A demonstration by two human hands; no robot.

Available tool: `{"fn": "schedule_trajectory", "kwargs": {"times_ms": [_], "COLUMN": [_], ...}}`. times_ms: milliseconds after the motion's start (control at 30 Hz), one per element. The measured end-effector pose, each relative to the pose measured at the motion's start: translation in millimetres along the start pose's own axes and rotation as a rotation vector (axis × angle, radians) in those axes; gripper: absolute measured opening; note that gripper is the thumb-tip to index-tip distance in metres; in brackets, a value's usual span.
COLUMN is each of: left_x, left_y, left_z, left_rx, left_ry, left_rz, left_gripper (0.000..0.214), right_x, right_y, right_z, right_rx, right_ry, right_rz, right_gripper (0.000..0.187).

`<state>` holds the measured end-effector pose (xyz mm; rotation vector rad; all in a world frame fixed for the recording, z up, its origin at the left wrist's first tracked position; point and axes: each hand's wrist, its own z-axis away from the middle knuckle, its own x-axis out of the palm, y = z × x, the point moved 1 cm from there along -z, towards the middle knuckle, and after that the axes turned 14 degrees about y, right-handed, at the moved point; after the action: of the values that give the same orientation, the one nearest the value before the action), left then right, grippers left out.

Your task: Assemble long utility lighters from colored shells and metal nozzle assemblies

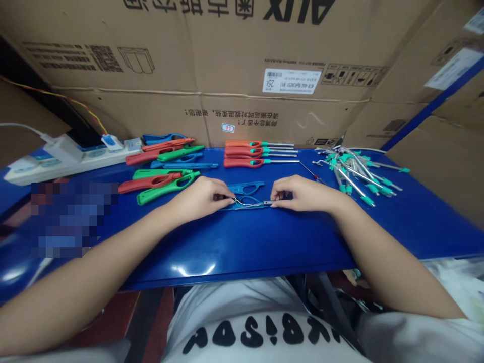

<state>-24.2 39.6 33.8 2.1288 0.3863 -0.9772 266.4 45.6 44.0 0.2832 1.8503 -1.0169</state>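
Note:
My left hand (206,197) is closed in a pinch on one end of a thin pale wire (247,205). The wire runs across to a short visible length of metal tube (267,202), which the fingertips of my right hand (302,194) pinch. Beneath and just behind the wire lie blue plastic lighter handle halves (247,188), partly covered by my left fingers. What else sits inside either pinch is hidden.
Loose red, green and blue handle shells (161,182) lie to the left. Several assembled red lighters (242,163) are lined up at the back, beside a thin screwdriver (312,173). Metal tubes with teal parts (351,174) pile up right. A power strip (68,164) stands left; cardboard (227,65) walls the back.

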Motion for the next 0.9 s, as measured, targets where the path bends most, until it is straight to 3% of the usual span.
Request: {"fn": "schedule_trajectory", "kwargs": {"times_ms": [467,700,900], "left_x": [2.8,2.7,3.3], "left_y": [0.2,-0.1,1.4], "left_z": [0.0,-0.1,0.2], "left_rx": [-0.03,-0.02,-0.025], "left_ry": [0.014,-0.002,-0.008], "left_rz": [-0.008,-0.024,-0.043], "left_gripper": [0.016,0.016,0.015], "right_x": [2.0,8.3,8.5], "right_y": [-14.4,-36.7,-54.3], "right_z": [1.1,0.3,-2.0], "right_rx": [-0.158,-0.184,-0.137], "right_ry": [-0.04,-0.058,-0.15], "right_rz": [0.222,0.556,0.728], "right_gripper": [0.022,0.03,0.03]}}
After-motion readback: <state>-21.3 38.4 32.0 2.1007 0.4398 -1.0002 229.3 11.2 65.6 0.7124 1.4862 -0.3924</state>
